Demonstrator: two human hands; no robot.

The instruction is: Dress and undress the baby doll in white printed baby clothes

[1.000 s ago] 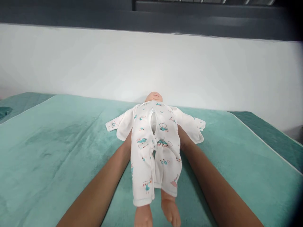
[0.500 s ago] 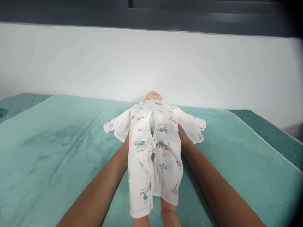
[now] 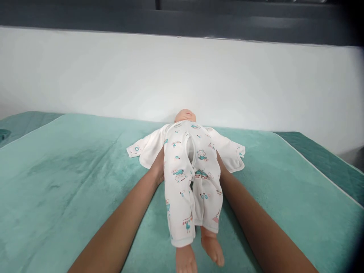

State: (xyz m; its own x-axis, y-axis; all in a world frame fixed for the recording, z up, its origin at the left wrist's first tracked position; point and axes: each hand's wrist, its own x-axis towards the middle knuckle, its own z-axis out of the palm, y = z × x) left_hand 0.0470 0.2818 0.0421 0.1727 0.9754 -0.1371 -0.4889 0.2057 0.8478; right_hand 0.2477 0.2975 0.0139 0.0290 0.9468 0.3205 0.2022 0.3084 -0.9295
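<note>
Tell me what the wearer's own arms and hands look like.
The left forearm and right forearm are bare, with no sleeves, watches, bracelets or markings in sight. The visible part of the left hand shows no glove. Most of the right hand is hidden behind the printed white trousers.

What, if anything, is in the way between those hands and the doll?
Nothing visible blocks the way to the doll: the left hand and right hand reach in at either side of its white printed trousers. The trousers hide the fingers, so I cannot tell whether cloth lies between them and its body.
</note>
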